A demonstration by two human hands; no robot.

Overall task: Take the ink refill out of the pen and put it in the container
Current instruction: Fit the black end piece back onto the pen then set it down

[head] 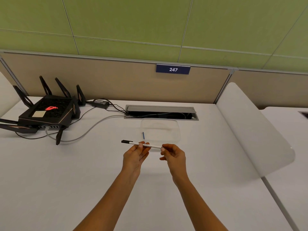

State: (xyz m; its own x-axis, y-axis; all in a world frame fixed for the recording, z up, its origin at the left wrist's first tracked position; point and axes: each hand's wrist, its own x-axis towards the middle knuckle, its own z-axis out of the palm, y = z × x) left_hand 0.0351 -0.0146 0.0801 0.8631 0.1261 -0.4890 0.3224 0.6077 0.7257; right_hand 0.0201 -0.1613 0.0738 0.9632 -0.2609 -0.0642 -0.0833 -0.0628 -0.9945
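From the head camera, a person holds one white pen level above the white desk, just in front of the clear plastic container. The left hand pinches the barrel near its middle, thumb on top and fingers beneath. The right hand closes its fingertips on the pen's right end, the end farther from the black cap. The two hands are apart, joined only by the pen.

The ink refill is not visible; it is presumably inside the barrel, so the task looks barely begun. The step in hand appears to be opening the pen at the right end. To do it well, the left hand should keep the barrel steady while the right twists or pulls the end piece straight along the pen's axis, not sideways, so the thin refill does not bend. Working directly in front of the container keeps the drop short.

Counting: one pen, one container, two hands. A short blue strip shows at the container's left side; whether it lies inside or is a mark on the wall I cannot tell. Left of the container sits one black router with several antennas, and behind the container is one open cable hatch set in the desk. One blue sign reading 247 hangs on the partition beyond.
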